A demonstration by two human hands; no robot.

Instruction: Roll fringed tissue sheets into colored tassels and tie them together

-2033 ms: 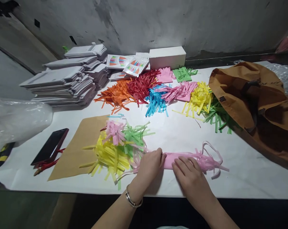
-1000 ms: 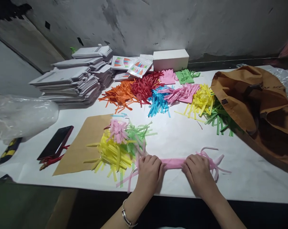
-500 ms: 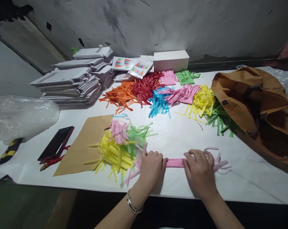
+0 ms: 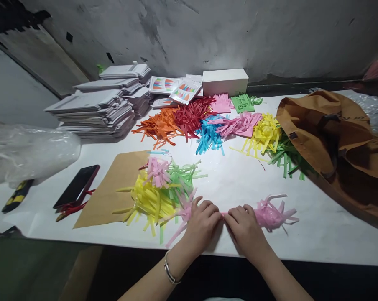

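A pink tissue paper tassel lies across the white table near its front edge, fringed at both ends. My left hand is closed over its middle band from the left, a bracelet on the wrist. Close beside it, my right hand grips the same band, fingertips almost meeting the left ones. Only a thin bit of band shows between the hands; the rest of it is hidden under the fingers. Left of my left hand lie a yellow fringe bundle, a light green one and a small pink one.
Behind are orange, dark red and blue fringe bundles, a white box and stacked white packets. A brown bag stands right. Left are a phone, a box cutter and brown paper.
My right hand has moved left along the band, right up to my left hand. The visible flat pink strip between them has shrunk, and more of the right fringe shows.
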